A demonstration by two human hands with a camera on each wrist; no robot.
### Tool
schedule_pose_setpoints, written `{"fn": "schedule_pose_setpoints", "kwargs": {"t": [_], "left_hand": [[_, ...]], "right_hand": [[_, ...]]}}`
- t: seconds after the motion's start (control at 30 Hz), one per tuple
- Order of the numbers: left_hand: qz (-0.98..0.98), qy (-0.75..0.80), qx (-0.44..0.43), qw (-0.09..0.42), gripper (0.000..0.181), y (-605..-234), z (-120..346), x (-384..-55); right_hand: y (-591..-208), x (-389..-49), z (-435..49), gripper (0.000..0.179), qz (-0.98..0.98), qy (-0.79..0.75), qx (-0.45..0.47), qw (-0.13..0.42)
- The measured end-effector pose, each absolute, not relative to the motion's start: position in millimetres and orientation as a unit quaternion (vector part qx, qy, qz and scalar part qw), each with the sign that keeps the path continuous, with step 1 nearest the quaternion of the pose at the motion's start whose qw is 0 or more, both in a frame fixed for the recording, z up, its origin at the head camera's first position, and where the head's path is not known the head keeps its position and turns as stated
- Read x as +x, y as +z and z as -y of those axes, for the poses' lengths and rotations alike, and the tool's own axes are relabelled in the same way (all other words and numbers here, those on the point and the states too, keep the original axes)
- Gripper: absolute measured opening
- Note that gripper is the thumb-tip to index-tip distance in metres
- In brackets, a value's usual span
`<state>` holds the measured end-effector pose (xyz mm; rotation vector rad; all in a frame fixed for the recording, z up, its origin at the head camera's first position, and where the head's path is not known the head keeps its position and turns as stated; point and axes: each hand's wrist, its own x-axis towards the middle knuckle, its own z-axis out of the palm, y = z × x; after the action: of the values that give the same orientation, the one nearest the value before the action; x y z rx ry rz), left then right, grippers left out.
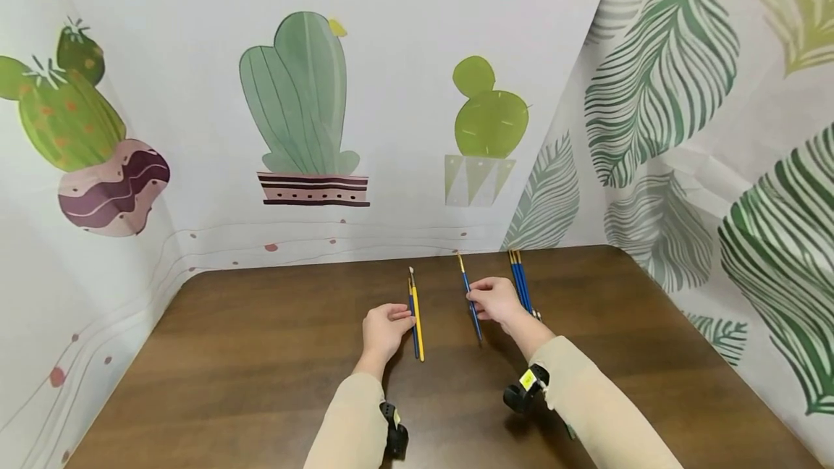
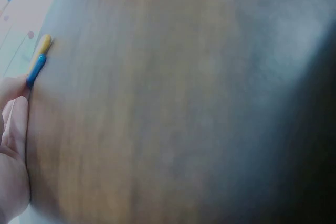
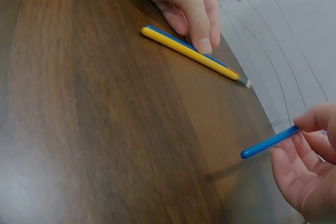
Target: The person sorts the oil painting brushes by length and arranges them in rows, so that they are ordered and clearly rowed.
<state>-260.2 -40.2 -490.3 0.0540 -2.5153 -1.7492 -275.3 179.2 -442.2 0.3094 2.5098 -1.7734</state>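
Observation:
My right hand (image 1: 495, 301) pinches a blue paintbrush (image 1: 473, 313) between thumb and fingers, held slanted with its bristles toward the wall. In the right wrist view, the rounded blue handle end (image 3: 262, 144) stands out over the table, its shadow below. To the left, a yellow paintbrush (image 1: 418, 324) and a second blue paintbrush (image 1: 412, 304) lie side by side. My left hand (image 1: 384, 328) has thumb and fingertips on that second blue brush, close beside the yellow one. In the left wrist view, both handle ends stick out past the fingers (image 2: 13, 90).
Several more blue paintbrushes (image 1: 520, 277) lie bunched at the back right, partly behind my right hand. They rest on the brown wooden table (image 1: 260, 368). Behind its far edge hangs a white cloth (image 1: 404, 93) printed with cacti and leaves. Black wrist cameras (image 1: 521, 393) sit on both sleeves.

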Motion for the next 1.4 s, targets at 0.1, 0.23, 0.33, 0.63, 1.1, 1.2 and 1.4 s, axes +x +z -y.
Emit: {"fn": "schedule_pose_setpoints", "kwargs": {"t": [0.1, 0.23, 0.33, 0.63, 1.1, 1.2, 1.4], "left_hand": [[0.819, -0.573, 0.016, 0.038, 0.025, -492, 40, -258], [0.816, -0.576, 0.013, 0.043, 0.025, -493, 40, -258], [0.816, -0.576, 0.011, 0.049, 0.025, -492, 40, -258], [0.815, -0.578, 0.017, 0.047, 0.025, -493, 40, -259], [0.816, -0.576, 0.013, 0.043, 0.025, -492, 40, -259], [0.813, -0.580, 0.016, 0.043, 0.025, -492, 40, -261], [0.813, -0.580, 0.016, 0.050, 0.024, -493, 40, -262]], "right_hand": [[-443, -272, -185, 0.027, -0.813, -0.573, 0.101, 0.026], [-442, -270, -192, 0.028, -0.814, -0.571, 0.100, 0.020], [-440, -272, -198, 0.029, -0.815, -0.571, 0.099, 0.016], [-436, -272, -215, 0.031, -0.820, -0.563, 0.103, 0.017], [-433, -276, -239, 0.034, -0.835, -0.541, 0.104, 0.011], [-432, -278, -243, 0.035, -0.835, -0.539, 0.105, 0.005], [-431, -281, -253, 0.036, -0.836, -0.537, 0.113, -0.002]]}}
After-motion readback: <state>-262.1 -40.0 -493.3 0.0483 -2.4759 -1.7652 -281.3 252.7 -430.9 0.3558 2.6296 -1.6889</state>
